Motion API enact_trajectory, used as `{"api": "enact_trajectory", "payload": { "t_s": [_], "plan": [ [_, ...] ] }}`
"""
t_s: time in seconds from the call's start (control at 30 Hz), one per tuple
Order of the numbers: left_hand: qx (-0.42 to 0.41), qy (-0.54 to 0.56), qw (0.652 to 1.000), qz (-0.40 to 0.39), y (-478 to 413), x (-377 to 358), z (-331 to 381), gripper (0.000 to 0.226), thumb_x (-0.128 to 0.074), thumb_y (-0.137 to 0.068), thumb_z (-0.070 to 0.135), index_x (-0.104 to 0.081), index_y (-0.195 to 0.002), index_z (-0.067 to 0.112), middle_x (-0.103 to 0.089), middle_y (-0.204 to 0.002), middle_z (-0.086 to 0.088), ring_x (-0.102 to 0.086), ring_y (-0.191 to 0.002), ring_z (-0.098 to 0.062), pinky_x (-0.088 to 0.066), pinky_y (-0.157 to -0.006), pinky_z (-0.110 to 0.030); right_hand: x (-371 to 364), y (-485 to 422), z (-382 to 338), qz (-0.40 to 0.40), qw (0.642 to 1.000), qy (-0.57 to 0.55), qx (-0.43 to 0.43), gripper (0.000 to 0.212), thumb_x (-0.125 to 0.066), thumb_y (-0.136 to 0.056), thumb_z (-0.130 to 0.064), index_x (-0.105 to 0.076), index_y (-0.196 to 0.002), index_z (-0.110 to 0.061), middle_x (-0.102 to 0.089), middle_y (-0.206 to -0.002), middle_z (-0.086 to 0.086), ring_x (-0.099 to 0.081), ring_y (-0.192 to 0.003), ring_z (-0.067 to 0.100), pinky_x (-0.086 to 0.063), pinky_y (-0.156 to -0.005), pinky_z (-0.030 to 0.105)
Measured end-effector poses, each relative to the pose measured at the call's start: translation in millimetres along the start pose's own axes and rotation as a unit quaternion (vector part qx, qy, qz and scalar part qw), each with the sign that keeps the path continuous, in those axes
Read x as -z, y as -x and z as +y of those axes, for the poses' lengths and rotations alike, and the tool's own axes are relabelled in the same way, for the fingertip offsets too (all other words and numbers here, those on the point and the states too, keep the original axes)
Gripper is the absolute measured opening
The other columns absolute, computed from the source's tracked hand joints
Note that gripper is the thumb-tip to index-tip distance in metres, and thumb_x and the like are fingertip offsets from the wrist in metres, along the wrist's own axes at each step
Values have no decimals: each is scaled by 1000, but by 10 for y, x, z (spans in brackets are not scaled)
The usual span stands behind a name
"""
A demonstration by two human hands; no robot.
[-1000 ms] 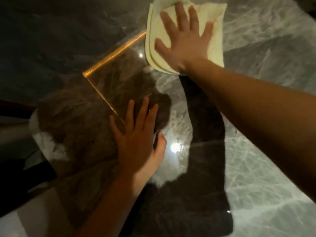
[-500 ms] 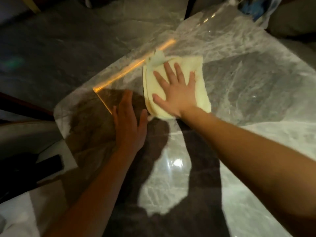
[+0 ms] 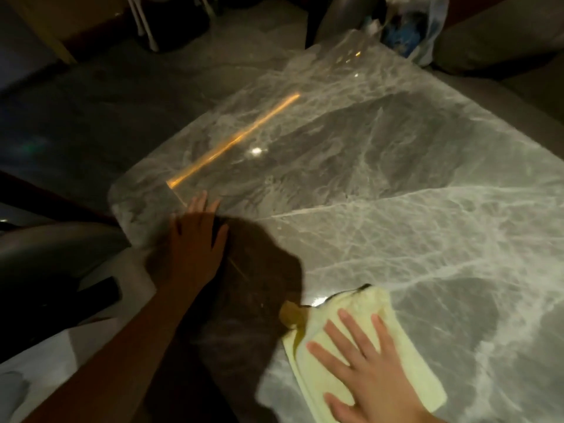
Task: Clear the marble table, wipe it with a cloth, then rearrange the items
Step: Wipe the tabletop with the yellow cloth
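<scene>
The glossy grey marble table fills most of the view, with an orange light streak reflected near its left side. A folded pale yellow cloth lies on the near part of the table. My right hand presses flat on the cloth with fingers spread. Flat on the marble near the table's left corner rests my left hand, fingers straight, holding nothing.
A plastic bag with blue contents sits past the table's far edge. White legs of some furniture stand on the dark floor at the back left. A dark flat object lies on a pale surface left of the table. Grey seating borders the left.
My right hand has dragged the cloth from the far left part of the table back toward me and to the right. My left hand stays planted near the left corner.
</scene>
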State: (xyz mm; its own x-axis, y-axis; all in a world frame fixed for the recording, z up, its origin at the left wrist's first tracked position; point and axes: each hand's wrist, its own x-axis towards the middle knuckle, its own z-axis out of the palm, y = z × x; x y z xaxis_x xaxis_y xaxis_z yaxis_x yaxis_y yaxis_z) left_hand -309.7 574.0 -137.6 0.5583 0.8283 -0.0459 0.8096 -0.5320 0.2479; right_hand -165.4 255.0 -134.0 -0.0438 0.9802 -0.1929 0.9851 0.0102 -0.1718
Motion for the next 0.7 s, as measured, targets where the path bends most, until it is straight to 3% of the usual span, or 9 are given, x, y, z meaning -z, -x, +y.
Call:
{"api": "enact_trajectory", "payload": {
  "t_s": [0.13,0.3,0.4,0.5,0.7],
  "plan": [
    [9,37,999,-16,125,57,-103,59,-13,-92,50,-31,-143,25,-25,-155,1,-17,-144,-17,-3,-117,-49,-23,-137,-102,22,998,-18,-53,79,-55,-66,-61,-41,-140,-39,-37,-149,0,-16,-147,28,-22,-104,67],
    [-35,5,999,-15,-25,151,-467,55,-22,-92,49,-38,-140,27,-31,-152,2,-27,-141,-16,-8,-116,-49,158,-811,-230,44,996,-24,-74,73,-52,-73,-60,-42,-142,-37,-39,-150,3,-22,-145,31,-17,-107,65],
    [16,16,1000,10,-135,179,-699,56,-22,-92,48,-36,-141,25,-25,-155,-1,-21,-144,-16,-2,-116,-54,302,-1551,-230,34,997,-10,-65,69,-45,-81,-61,-39,-144,-36,-32,-155,3,-17,-146,31,-14,-108,64],
    [58,70,995,44,-180,165,-694,60,-19,-92,48,-37,-142,19,-27,-155,-2,-19,-144,-15,9,-116,-44,414,-2314,-207,29,997,-1,-65,67,-39,-82,-62,-44,-142,-30,-24,-158,4,-11,-147,30,-9,-109,64],
    [60,103,990,75,-152,100,-728,63,-20,-94,48,-31,-145,12,-31,-153,-6,-22,-143,-18,-2,-116,-39,709,-3651,-196,27,996,19,-82,70,-26,-90,-65,-5,-151,-39,6,-162,0,13,-148,26,3,-112,63]
  ]
}}
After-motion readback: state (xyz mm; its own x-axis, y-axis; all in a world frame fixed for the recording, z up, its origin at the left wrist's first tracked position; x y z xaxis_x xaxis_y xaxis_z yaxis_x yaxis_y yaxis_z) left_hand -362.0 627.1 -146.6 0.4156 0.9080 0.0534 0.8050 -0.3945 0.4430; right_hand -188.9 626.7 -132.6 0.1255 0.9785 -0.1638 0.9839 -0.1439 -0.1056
